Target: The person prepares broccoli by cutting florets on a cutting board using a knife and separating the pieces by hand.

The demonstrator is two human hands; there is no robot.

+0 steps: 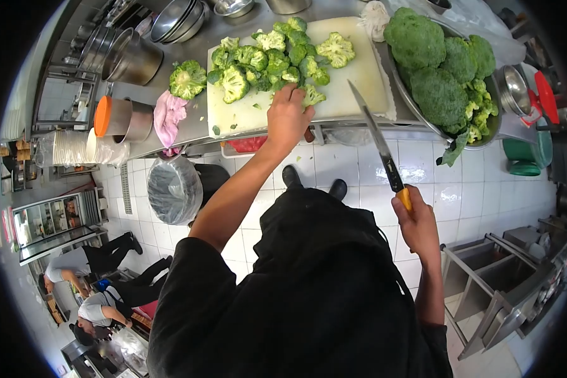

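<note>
My right hand (pixel 416 222) is closed round the yellow handle of a long kitchen knife (pixel 379 140), whose blade points forward toward the cutting board's right side. On the white cutting board (pixel 365 91) lies a pile of cut broccoli florets (pixel 277 58). At the near edge of that pile, my left hand (pixel 288 118) has its fingers curled down on a broccoli floret (pixel 313 96); the fingertips are partly hidden. One floret (pixel 336 50) lies cut face up at the pile's right. Left of the board sits another broccoli piece (pixel 188 80), stem side up.
A metal bowl (pixel 494 129) heaped with broccoli heads (pixel 438 97) stands right of the board. A pink cloth (pixel 170 118) and steel pots (pixel 132 60) are at left. Below is a lined bin (pixel 175 189). Two people (pixel 101 309) work at lower left.
</note>
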